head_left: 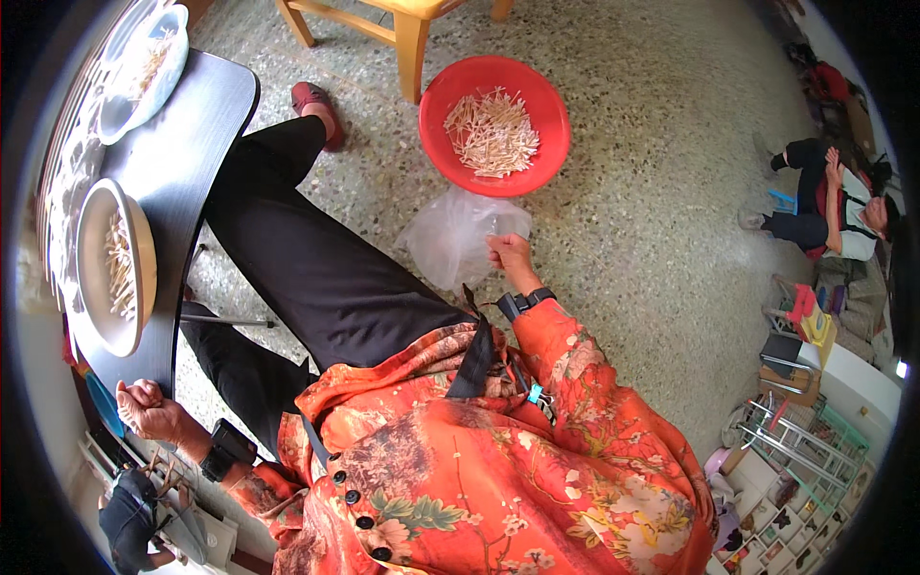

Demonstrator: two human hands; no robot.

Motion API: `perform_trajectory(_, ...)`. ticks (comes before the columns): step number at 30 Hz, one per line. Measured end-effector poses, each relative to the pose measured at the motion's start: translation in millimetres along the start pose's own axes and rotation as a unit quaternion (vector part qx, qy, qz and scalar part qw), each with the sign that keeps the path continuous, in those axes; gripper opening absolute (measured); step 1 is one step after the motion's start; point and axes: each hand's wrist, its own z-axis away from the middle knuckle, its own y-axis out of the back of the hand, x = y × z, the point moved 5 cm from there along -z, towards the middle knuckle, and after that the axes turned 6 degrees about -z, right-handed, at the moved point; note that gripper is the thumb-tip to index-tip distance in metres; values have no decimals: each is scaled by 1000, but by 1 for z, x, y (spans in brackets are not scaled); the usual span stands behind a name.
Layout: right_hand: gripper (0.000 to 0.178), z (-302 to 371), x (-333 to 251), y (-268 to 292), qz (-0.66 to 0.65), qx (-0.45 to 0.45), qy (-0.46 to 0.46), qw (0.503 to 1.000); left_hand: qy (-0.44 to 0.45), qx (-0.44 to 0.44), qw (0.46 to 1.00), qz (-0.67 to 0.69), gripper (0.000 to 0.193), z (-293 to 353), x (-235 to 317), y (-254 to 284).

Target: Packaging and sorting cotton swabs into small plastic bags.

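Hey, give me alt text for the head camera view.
A person's right hand appears to hold a translucent plastic bag beside a red basin of short pale sticks. The closed left hand is near a black table bearing a beige bowl and a bluish bowl of similar sticks.

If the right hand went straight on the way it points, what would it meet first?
Probably the translucent plastic bag beside the right hand, though they may already be touching; depth is unclear. Beyond lies the red basin.
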Motion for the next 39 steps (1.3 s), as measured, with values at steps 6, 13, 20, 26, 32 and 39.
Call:
perform_trajectory(6, 15, 18, -2, 16, -55, -21, -58, 997, -4, 9, 1000, 6, 21, 5, 3, -4)
perform_trajectory(13, 12, 33, -14, 26, -270, -39, -60, 960, -9, 22, 1000, 4, 22, 7, 2, -8)
perform_trajectory(20, 8, 40, -26, 36, -246, -26, -66, 967, -7, 19, 1000, 13, 22, 7, 0, -4)
perform_trajectory(26, 8, 42, -36, 47, -320, -74, -29, 944, -5, 4, 999, 31, 23, 5, -6, 0)
perform_trajectory(32, 2, 47, -58, 47, -328, -58, 12, 943, -9, -3, 999, 32, 21, 8, -5, -6)
perform_trajectory(39, 5, 60, -114, 15, -358, -110, 59, 925, -28, 10, 999, 39, 21, 9, -6, -8)
